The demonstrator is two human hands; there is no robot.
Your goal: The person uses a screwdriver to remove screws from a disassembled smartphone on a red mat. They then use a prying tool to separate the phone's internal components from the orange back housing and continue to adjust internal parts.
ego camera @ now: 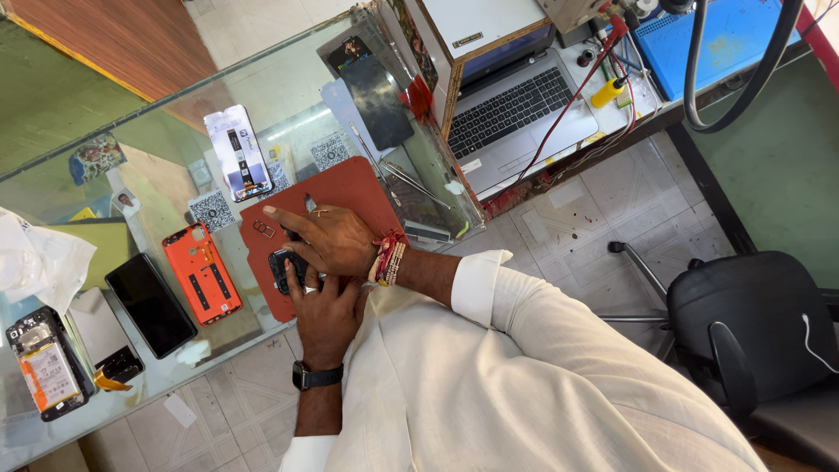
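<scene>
Head view: both hands work a small dark phone on a reddish-brown rubber mat atop the glass counter. It looks like a pressing or prising step, calling for a steady grip. The left hand curls around the phone's near edge; the right hand lies over it, fingers spread

A brick-red work mat is lying on the greenish glass counter. The phone back cover is showing bright orange with black strips, beside a glossy black phone. The small part under the hands is looking black. Red and gold bangles are ringing one wrist, a black watch the other. The sleeve is showing white, the laptop silver with black keys.
</scene>
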